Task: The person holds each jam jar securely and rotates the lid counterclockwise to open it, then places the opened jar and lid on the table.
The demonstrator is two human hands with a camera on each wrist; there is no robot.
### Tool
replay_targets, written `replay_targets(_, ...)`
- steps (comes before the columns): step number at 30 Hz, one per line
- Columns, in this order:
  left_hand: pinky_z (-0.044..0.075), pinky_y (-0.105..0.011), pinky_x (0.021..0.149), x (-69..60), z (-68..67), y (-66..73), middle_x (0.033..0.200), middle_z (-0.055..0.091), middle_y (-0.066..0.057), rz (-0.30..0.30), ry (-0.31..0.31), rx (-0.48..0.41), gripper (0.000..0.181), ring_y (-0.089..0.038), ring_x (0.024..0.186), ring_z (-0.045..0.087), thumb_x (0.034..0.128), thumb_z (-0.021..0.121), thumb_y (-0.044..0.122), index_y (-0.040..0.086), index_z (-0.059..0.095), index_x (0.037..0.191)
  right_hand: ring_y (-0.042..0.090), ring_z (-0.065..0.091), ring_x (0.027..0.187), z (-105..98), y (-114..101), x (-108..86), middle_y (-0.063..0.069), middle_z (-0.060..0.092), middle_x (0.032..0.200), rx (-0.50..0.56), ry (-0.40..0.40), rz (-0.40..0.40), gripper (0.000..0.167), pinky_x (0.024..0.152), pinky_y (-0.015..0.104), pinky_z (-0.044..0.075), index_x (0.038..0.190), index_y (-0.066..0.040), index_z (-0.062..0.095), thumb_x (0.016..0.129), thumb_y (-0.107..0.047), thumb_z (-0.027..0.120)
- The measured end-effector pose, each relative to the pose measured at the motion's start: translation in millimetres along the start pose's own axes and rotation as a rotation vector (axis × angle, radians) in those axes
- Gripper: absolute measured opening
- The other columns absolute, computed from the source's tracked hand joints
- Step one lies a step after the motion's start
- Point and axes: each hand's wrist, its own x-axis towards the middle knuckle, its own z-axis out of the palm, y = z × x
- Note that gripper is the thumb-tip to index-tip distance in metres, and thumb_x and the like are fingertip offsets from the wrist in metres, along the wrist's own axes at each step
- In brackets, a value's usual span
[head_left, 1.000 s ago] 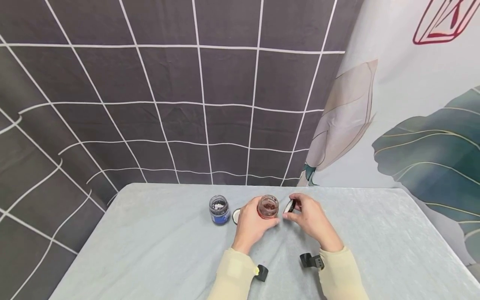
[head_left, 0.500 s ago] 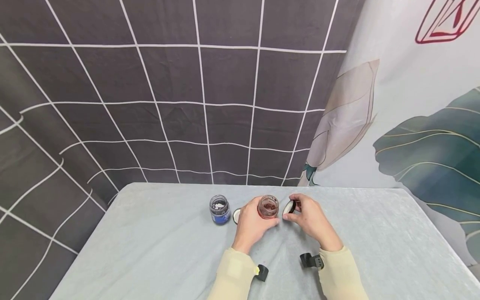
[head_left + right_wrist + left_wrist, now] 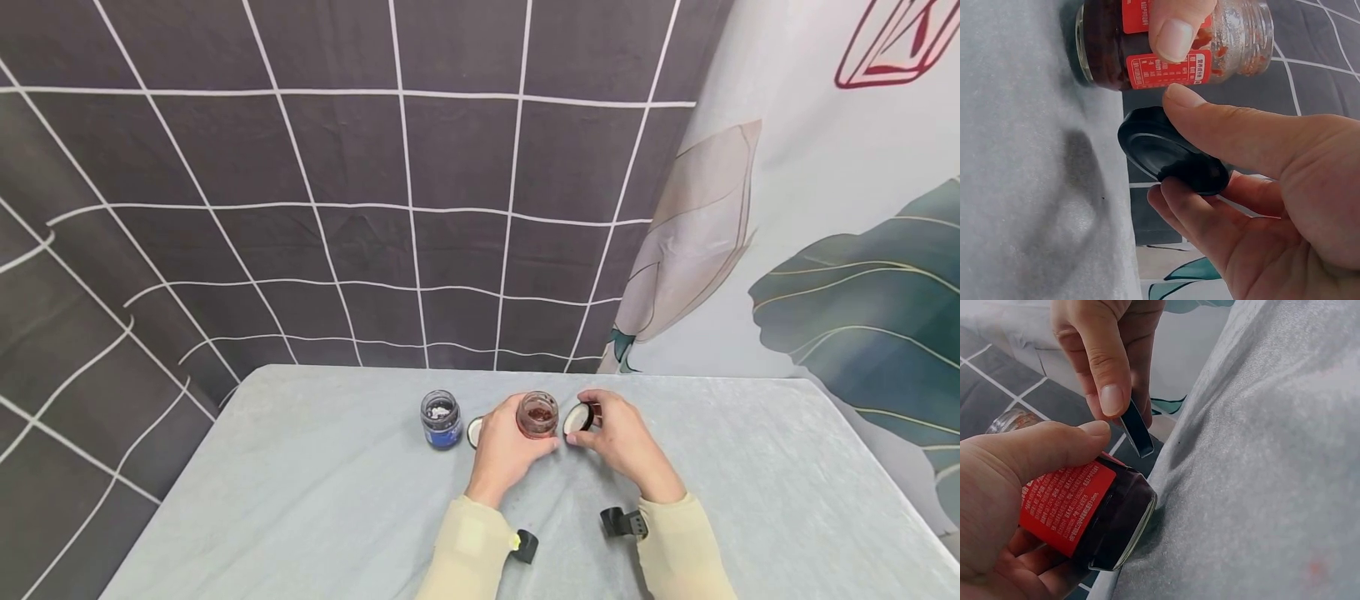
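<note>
My left hand (image 3: 504, 450) grips a glass jar (image 3: 537, 417) with a red label and dark reddish contents; its mouth is uncovered. In the left wrist view the thumb lies across the red label (image 3: 1069, 503). Just to the right, my right hand (image 3: 622, 437) pinches a black lid (image 3: 1175, 156) by its edge between thumb and fingers. The lid is tilted, its white inside turned toward the jar in the head view, and held slightly above the cloth. Lid and jar are apart.
A second uncovered jar (image 3: 441, 421) with a blue label and something white inside stands to the left. Between the jars lies another lid (image 3: 474, 432), white side up, partly hidden by my left hand. Grey cloth covers the table (image 3: 315, 483); a dark gridded curtain (image 3: 345, 167) hangs behind.
My right hand has turned the lid so that more of its white inside faces the head camera. The left hand and its jar have stayed in place.
</note>
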Motion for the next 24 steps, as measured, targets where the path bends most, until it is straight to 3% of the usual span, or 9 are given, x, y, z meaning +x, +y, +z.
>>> replay_targets(11,0.052,-0.036,0.092,-0.3,0.9,0.7,0.110,0.072,0.001,-0.009,0.002,-0.021,0.063,-0.016,0.102,0.067,0.0654,0.093,0.024,0.014,0.067,0.122,0.028,0.062,0.091,1.8,-0.8,-0.7,0.019,0.065,0.107,-0.017,-0.011,-0.016,0.060,0.084,0.048,0.051,0.119,0.010,0.062,0.070,-0.009,0.090)
replay_targets(24,0.050,-0.036,0.095,0.5,3.0,-1.4,0.112,0.072,0.000,-0.014,-0.011,-0.040,0.063,-0.017,0.104,0.066,0.0663,0.092,0.020,0.012,0.066,0.123,0.030,0.063,0.093,6.6,4.3,1.4,0.021,0.066,0.111,-0.013,-0.031,-0.035,0.060,0.088,0.051,0.051,0.120,0.011,0.061,0.069,-0.005,0.087)
